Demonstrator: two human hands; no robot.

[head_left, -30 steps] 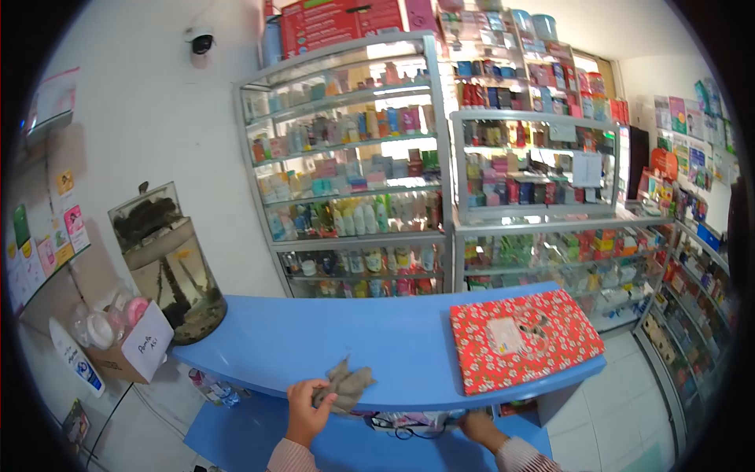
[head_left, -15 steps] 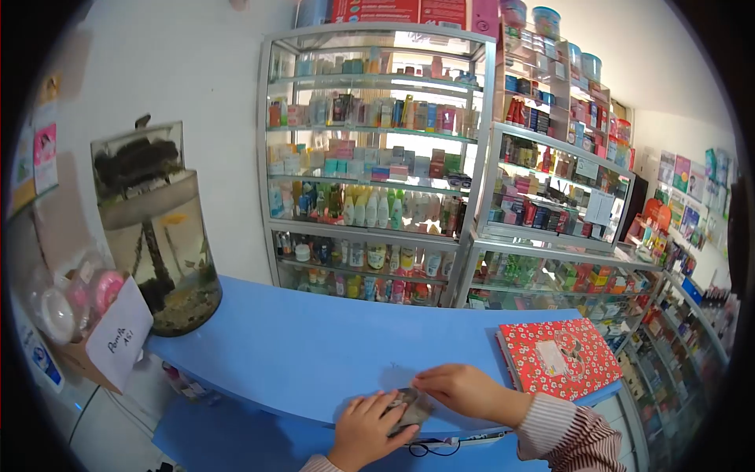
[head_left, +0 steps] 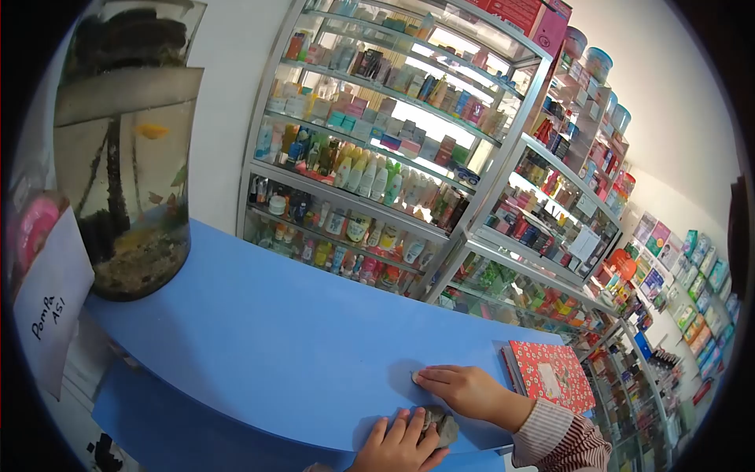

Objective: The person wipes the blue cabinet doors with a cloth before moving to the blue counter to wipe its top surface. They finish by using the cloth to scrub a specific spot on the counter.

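Note:
Near the front edge of the blue counter (head_left: 299, 346), my left hand (head_left: 399, 444) lies over a grey, clay-like lump (head_left: 445, 429), its fingers spread across the top and side. Part of the lump is covered by those fingers. Just beyond it, my right hand (head_left: 464, 391) is closed in a pinch, fingertips low over the counter top. A small pale grey piece (head_left: 415, 377) shows at the tips of the thumb and fingers. To the right of my right hand lies a red flowered notebook (head_left: 570, 377).
A fish tank (head_left: 126, 181) stands on the counter's left end. Beside it is a box with a handwritten paper (head_left: 55, 303). Glass display cabinets (head_left: 370, 212) full of bottles and boxes stand behind the counter, with more shelves at right.
My right hand has moved away from the grey lump, to the counter just beyond it, with a small piece in its pinch. My left hand stays on the lump. The view has tilted and shifted.

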